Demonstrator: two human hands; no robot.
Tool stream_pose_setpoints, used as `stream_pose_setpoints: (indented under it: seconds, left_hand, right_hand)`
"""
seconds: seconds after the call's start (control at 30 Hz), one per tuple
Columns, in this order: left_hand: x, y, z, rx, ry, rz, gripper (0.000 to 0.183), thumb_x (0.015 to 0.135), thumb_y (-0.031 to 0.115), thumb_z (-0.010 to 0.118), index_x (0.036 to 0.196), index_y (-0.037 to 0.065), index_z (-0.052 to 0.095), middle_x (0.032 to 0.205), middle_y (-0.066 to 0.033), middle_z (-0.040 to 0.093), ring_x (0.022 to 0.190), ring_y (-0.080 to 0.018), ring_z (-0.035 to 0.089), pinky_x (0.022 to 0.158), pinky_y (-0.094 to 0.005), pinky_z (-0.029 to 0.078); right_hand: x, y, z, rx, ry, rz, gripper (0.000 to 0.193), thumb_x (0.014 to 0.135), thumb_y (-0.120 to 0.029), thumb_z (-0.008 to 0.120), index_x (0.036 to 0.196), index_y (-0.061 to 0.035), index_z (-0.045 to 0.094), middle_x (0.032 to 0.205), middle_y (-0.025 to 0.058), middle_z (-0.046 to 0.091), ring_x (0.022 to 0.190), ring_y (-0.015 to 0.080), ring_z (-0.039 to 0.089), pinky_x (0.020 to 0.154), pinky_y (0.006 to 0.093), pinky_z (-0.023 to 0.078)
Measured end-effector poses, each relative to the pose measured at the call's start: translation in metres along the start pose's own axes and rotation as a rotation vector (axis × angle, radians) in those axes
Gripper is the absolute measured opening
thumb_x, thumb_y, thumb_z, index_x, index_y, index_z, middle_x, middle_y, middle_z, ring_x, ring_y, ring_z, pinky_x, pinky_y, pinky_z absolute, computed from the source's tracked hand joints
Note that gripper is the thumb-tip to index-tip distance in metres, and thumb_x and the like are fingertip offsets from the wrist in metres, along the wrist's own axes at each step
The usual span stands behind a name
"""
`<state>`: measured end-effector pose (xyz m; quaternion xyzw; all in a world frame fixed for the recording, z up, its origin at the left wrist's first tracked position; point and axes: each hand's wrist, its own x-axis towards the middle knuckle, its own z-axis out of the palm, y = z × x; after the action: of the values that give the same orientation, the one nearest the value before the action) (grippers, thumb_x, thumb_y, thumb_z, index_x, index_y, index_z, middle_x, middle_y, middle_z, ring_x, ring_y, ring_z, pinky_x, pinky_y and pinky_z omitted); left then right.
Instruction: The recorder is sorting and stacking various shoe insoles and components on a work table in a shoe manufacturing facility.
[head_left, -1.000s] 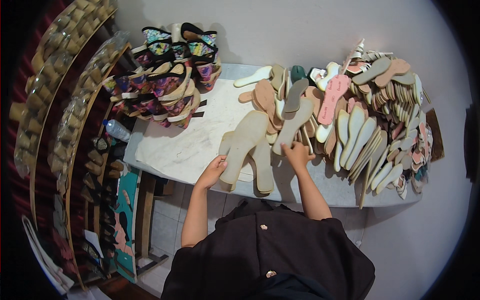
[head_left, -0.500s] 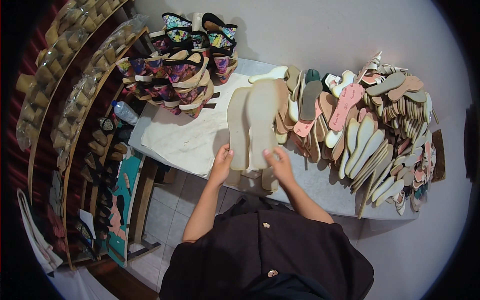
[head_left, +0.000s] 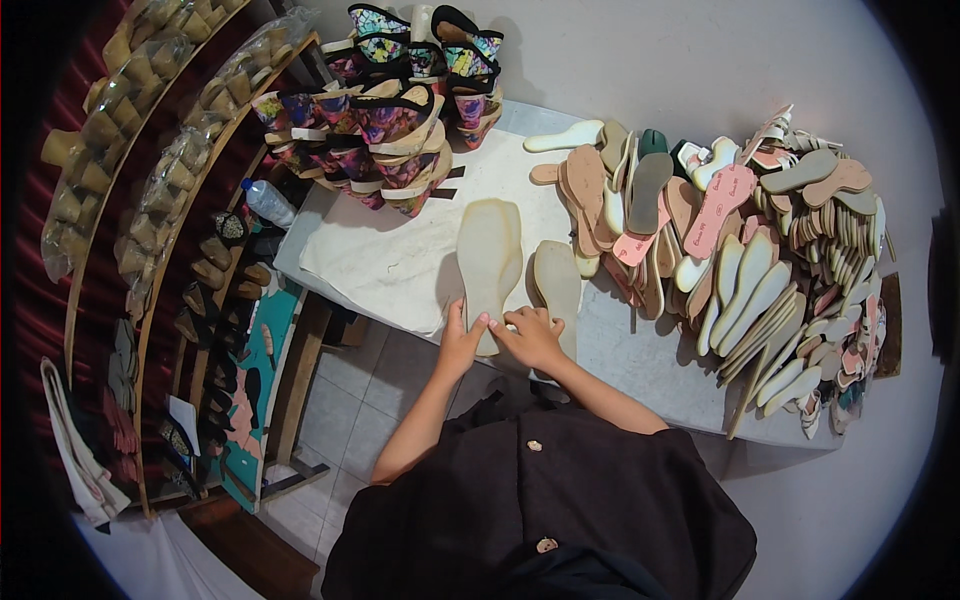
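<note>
Left grip (head_left: 463,340) pinched on stacked pale insoles (head_left: 488,255), right grip (head_left: 530,338) curled at their edge, its hold unclear, desk (head_left: 645,360) edge close by, bare white sheet (head_left: 380,255) leftward, insoles stretching away beyond both grips

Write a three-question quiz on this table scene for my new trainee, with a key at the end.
1. True or false: the left hand grips the pale sole-shaped pieces near their lower, narrower end.
2. The patterned wedge shoes are stacked toward which end of the table? A) right B) left
3. What colour is the cap of the plastic bottle?

Key: 1 true; 2 B; 3 blue.
</note>
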<state>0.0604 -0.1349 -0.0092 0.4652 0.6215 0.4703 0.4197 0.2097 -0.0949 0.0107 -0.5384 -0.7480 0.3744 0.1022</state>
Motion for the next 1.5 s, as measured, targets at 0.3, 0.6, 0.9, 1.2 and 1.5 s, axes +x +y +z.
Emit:
stream_pose_setpoints:
  seconds: [0.3,0.6,0.9,1.2,1.5]
  left_hand:
    - [-0.005,-0.066,0.016,0.442,0.121,-0.165,0.054,0.086,0.042,0.051,0.124,0.006,0.043,0.111,-0.0185,0.058,0.108,-0.0335,0.052,0.094,-0.0467,0.029]
    - [0.025,-0.029,0.031,0.816,0.139,-0.155,0.091,0.066,0.046,0.070,0.135,0.002,0.029,0.128,-0.0205,0.037,0.122,-0.0352,0.031,0.098,-0.0494,0.022]
    - [0.048,-0.063,0.043,0.624,0.183,0.019,0.087,0.067,0.012,0.068,0.137,-0.004,0.020,0.128,-0.0262,0.034,0.120,-0.0413,0.034,0.101,-0.0444,0.029]
    - [0.051,-0.041,0.048,0.626,0.164,0.030,0.083,0.065,0.010,0.068,0.135,-0.004,0.026,0.128,-0.0229,0.036,0.115,-0.0387,0.040,0.097,-0.0410,0.037]
    - [0.044,-0.044,0.052,0.753,0.195,0.070,0.075,0.069,0.008,0.063,0.134,-0.005,0.027,0.131,-0.0241,0.034,0.119,-0.0388,0.038,0.098,-0.0414,0.036]
  right_hand:
    - [-0.011,0.033,-0.005,0.178,0.139,0.108,0.035,0.081,-0.045,0.054,0.105,-0.0197,0.061,0.111,0.0089,0.055,0.114,0.0278,0.039,0.093,0.0562,0.015]
    - [-0.013,0.061,-0.012,0.156,0.238,0.184,0.039,0.078,-0.041,0.059,0.111,-0.0197,0.056,0.116,0.0089,0.050,0.114,0.0283,0.038,0.092,0.0566,0.016]
    - [-0.017,0.075,0.006,-0.036,0.226,0.109,0.079,0.073,-0.029,0.065,0.139,-0.0136,0.024,0.135,0.0363,0.020,0.116,0.0490,0.040,0.093,0.0481,0.038]
    - [-0.017,0.081,0.017,0.092,0.341,0.039,0.080,0.073,-0.024,0.062,0.140,-0.0129,0.021,0.136,0.0378,0.016,0.115,0.0532,0.039,0.092,0.0443,0.041]
    - [-0.019,0.061,-0.001,-0.133,0.318,0.154,0.078,0.072,-0.038,0.066,0.137,-0.0134,0.030,0.137,0.0309,0.023,0.125,0.0453,0.031,0.099,0.0588,0.027]
